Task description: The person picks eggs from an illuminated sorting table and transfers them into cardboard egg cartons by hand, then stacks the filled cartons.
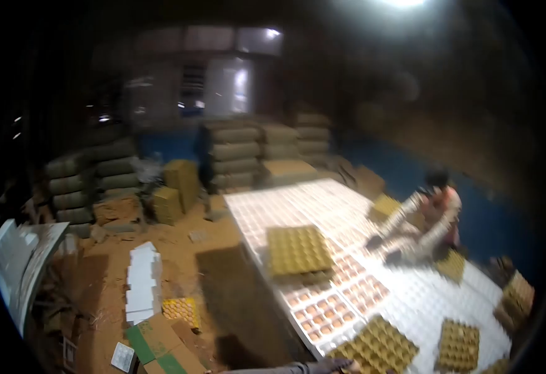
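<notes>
Just beside the grip (343,366), egg tray (382,345)

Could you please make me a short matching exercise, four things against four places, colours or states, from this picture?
Things
1. Left hand
2. Cardboard box
3. Co-worker
4. Piled bundles

Descriptions
A. Brown and green
B. Stacked high in the background
C. At the picture's bottom edge, next to a yellowish egg tray
D. Reaching forward, on the right side of the picture

Pairs: 1-C, 2-A, 3-D, 4-B
</notes>
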### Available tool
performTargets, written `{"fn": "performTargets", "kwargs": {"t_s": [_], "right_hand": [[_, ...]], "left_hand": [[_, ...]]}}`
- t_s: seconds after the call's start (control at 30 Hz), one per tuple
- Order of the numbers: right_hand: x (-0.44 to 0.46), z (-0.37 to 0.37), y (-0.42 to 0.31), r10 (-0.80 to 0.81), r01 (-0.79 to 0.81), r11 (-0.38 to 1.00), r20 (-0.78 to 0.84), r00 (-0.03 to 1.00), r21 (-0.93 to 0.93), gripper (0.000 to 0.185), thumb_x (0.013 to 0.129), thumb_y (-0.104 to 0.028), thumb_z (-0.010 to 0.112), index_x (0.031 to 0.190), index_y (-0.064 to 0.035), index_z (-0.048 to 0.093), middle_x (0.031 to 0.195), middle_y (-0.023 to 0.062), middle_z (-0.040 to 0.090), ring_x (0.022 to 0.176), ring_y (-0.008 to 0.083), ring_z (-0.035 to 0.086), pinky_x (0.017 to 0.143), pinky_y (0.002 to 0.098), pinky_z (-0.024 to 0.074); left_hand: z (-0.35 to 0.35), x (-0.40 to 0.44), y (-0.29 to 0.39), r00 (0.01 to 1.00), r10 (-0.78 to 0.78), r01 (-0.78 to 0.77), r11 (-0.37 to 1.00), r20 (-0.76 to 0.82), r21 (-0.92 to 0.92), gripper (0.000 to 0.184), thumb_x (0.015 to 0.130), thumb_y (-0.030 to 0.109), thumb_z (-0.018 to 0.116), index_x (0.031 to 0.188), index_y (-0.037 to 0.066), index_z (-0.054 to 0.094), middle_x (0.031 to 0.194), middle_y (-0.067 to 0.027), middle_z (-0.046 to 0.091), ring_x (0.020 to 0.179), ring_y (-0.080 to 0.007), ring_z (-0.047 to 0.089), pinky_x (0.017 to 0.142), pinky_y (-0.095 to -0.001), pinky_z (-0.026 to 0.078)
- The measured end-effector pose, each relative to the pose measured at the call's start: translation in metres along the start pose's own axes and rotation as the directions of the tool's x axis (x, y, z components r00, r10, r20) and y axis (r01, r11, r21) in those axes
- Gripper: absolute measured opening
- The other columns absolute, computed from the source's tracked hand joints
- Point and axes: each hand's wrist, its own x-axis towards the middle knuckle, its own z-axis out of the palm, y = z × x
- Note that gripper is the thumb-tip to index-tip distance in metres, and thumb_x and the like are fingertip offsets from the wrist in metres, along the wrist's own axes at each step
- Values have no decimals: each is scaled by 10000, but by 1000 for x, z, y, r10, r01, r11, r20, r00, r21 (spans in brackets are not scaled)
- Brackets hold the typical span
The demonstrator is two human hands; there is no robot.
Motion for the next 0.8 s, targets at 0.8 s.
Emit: {"fn": "performTargets", "kwargs": {"t_s": [0.8], "right_hand": [[206,94,140,628,-715,-323,706,328,620,432,982,-336,662,1247,5,646,1394,70,524,1017,132,602,790,254,501]], "left_hand": [[-116,312,409,821,566,152,-352,80,924,427,855,296,730,1239,124,655,1181,-197,637,1072,-387,631,898,-451,514]]}}
